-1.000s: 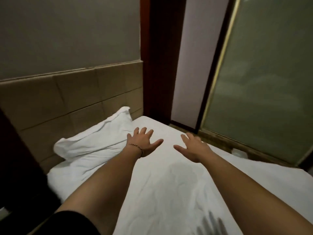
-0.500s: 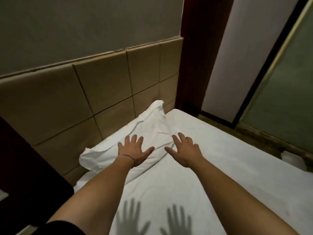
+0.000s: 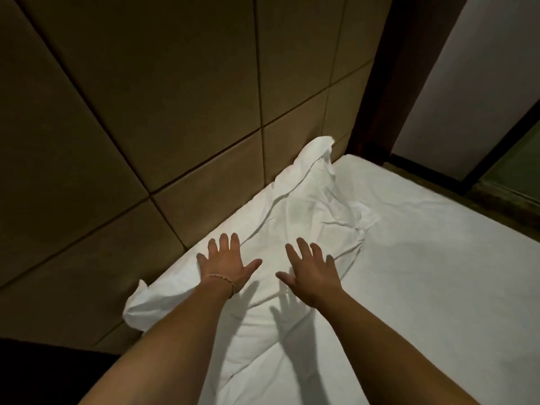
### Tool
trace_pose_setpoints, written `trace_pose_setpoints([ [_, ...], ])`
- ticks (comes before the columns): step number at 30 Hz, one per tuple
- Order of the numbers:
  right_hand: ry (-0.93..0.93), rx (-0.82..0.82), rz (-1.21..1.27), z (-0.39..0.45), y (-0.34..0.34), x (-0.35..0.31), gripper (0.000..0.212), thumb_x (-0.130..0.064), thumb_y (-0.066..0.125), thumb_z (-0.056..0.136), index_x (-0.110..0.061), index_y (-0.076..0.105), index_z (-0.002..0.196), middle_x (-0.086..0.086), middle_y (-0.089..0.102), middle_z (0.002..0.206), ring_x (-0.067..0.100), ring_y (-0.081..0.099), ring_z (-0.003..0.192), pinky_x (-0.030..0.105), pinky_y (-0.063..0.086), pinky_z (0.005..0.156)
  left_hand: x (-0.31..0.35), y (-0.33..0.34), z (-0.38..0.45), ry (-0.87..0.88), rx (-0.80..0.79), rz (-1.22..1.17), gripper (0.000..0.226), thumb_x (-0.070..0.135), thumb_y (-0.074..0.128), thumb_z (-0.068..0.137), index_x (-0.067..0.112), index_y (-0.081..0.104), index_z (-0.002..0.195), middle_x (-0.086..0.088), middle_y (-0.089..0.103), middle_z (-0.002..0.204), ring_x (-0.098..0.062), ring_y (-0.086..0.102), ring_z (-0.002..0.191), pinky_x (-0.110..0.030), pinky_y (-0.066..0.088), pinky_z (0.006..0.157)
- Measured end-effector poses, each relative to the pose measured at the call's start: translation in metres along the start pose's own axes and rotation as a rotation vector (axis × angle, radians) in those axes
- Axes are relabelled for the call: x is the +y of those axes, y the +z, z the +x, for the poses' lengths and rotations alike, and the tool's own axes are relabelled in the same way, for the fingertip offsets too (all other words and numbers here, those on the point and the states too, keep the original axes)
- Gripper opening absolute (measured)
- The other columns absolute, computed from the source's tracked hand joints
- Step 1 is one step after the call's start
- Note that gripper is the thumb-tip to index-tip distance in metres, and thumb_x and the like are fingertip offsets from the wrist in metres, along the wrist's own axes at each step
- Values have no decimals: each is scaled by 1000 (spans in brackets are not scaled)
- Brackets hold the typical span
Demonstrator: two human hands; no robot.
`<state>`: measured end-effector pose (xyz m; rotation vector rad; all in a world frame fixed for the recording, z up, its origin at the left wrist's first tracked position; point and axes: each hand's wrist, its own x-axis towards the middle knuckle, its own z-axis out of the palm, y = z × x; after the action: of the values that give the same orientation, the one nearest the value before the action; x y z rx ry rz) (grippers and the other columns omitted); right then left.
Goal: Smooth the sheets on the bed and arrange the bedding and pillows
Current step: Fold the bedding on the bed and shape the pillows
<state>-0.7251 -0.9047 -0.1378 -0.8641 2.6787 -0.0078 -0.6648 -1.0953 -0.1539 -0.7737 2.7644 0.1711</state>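
A white pillow (image 3: 304,206) lies creased along the padded headboard, its far corner sticking up. The white bed sheet (image 3: 423,273) covers the mattress to the right. My left hand (image 3: 226,263), with a thin bracelet at the wrist, is spread flat over the pillow's near left part. A hand's width to the right, my right hand (image 3: 311,268) is spread palm down just above the pillow, casting a shadow under it. Both hands hold nothing.
A tan padded headboard (image 3: 146,112) fills the left and top. A dark wooden post (image 3: 388,83) stands at the bed's far corner, with a pale wall panel and a glass partition (image 3: 517,165) to the right. Dark furniture sits at the lower left (image 3: 35,372).
Both hands moved left from the sheet onto the pillow and lowered toward it. My view swung left and down toward the headboard.
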Motion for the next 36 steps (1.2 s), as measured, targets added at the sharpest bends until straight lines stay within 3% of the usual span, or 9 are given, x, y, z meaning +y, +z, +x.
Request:
trace_pose_setpoints([
  [5,-107,89,-43,77,11,-8,72,-60,35,99,-30,4,157,4,-5,165,30,-1,151,55,17,117,-17,36,32,-42,50,28,98,80,29,88,22,-7,157,-5,1,166,-37,3,151,-64,13,115],
  [9,-294,112,-182,136,8,-26,80,-67,33,95,-35,-8,156,-1,-20,163,28,-16,150,60,8,119,-29,44,51,-104,106,39,97,81,28,87,18,4,157,-11,19,160,-37,20,144,-61,21,112],
  [11,-403,74,-242,154,8,-36,76,-64,32,97,-35,-6,156,-2,-16,164,26,-16,150,59,4,120,-32,47,56,-113,130,77,95,81,28,87,16,12,155,-12,31,150,-35,31,134,-56,28,108],
  [15,-463,53,-183,169,19,-45,62,-54,37,101,-30,21,155,1,18,163,25,5,152,51,15,118,-35,53,62,-111,174,131,87,82,27,87,16,30,145,-10,44,131,-29,43,115,-45,37,95],
  [18,-490,148,-125,171,26,-46,43,-44,43,102,-22,50,138,2,49,137,25,36,134,42,29,106,-39,54,65,-118,176,156,83,81,22,86,14,44,129,-8,51,119,-27,48,104,-40,38,87],
  [21,-513,200,-107,170,27,-47,32,-39,45,102,-17,64,115,3,58,114,26,50,114,43,30,98,-39,50,66,-131,70,118,78,79,23,89,13,47,121,-9,58,118,-28,54,106,-38,40,88],
  [24,-515,231,-113,165,23,-47,32,-39,45,102,-15,65,108,4,61,108,29,52,109,46,30,98,-39,40,63,-98,5,67,72,75,23,92,13,51,117,-9,64,116,-30,60,106,-36,41,76],
  [30,-452,164,-208,123,-11,-37,40,-44,30,105,-18,57,122,3,61,123,26,52,116,46,31,102,-27,5,26,19,50,56,72,74,14,93,17,55,109,-8,68,106,-32,65,94,-36,39,67],
  [36,-443,196,-198,47,-69,-15,44,-48,27,105,-16,57,114,6,68,110,27,64,97,37,42,80,9,-48,-38,76,126,55,77,74,12,93,15,59,110,-12,69,106,-35,65,95,-37,41,68],
])
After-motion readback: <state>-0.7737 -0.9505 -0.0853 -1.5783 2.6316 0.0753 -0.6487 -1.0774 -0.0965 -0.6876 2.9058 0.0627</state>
